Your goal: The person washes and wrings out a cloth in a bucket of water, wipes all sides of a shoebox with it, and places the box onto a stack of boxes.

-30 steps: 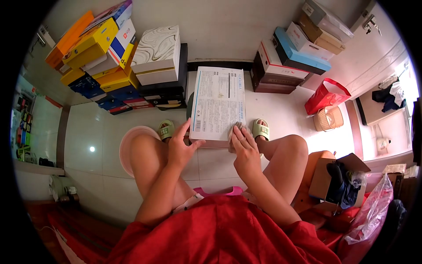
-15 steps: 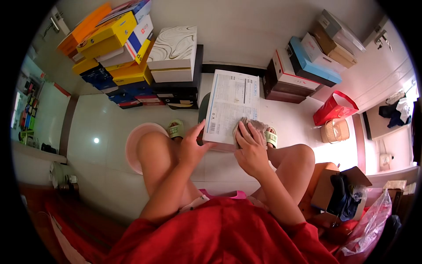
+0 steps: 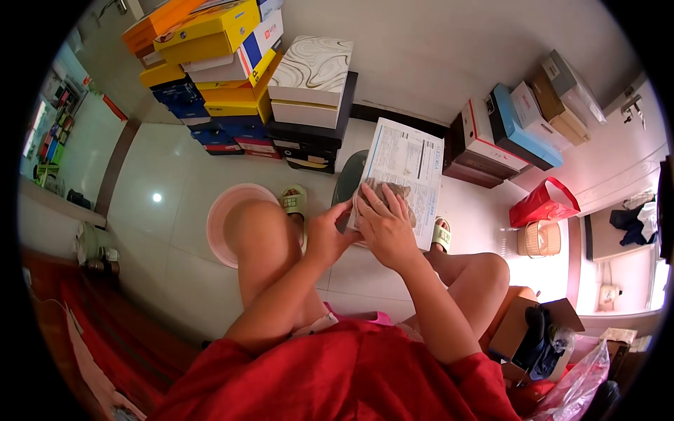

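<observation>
A white printed box [image 3: 414,161] rests between my knees on a dark green stool [image 3: 349,184], partly hidden beneath it. My right hand [image 3: 384,226] lies spread over a crumpled greyish-brown cloth [image 3: 400,191], pressing it on the box's top near the left edge. At the near left corner of the box, my left hand [image 3: 330,235] holds its side with bent fingers, close beside my right hand.
Stacked shoe boxes [image 3: 232,105] stand back left, beside a marble-patterned box [image 3: 312,70]. More boxes [image 3: 519,130] are back right, near a red bag [image 3: 544,203] and a wicker basket [image 3: 539,239]. A pink basin [image 3: 222,228] sits by my left knee; an open carton [image 3: 512,330] is at right.
My right hand has moved the cloth from the box's near right corner to its left side, closer to my left hand. The whole view has shifted and tilted.
</observation>
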Demonstrator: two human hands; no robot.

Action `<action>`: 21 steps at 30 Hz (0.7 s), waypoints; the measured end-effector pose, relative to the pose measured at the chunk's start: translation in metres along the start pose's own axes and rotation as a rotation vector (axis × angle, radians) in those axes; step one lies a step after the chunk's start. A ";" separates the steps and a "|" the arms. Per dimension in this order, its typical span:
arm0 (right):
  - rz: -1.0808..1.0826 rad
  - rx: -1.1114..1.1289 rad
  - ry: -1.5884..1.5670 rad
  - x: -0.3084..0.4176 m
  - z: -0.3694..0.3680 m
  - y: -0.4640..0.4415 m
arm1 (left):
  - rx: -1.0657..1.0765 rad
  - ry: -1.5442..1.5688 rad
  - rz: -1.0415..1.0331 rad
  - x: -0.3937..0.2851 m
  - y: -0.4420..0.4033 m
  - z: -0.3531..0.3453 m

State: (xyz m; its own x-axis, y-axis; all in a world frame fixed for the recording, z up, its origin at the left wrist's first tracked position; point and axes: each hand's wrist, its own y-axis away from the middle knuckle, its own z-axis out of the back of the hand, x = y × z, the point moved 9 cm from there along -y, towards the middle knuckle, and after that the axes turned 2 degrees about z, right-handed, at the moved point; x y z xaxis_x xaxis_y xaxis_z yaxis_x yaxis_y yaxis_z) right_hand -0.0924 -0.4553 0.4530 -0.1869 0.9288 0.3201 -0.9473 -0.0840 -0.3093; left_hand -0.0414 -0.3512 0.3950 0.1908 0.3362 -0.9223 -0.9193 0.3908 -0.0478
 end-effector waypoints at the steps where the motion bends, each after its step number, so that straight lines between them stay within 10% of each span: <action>1: -0.001 0.009 0.005 0.000 -0.001 -0.001 | -0.006 0.002 0.002 0.001 0.000 0.001; 21: 0.084 0.095 -0.017 0.023 -0.004 0.005 | -0.007 0.179 0.018 -0.004 0.000 0.006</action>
State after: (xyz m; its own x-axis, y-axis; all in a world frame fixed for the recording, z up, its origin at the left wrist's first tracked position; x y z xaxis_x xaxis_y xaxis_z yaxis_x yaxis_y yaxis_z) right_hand -0.1004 -0.4331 0.4549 -0.2704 0.9108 0.3119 -0.9483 -0.1962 -0.2493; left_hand -0.0402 -0.3468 0.4007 0.1107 0.1845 -0.9766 -0.9243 0.3804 -0.0329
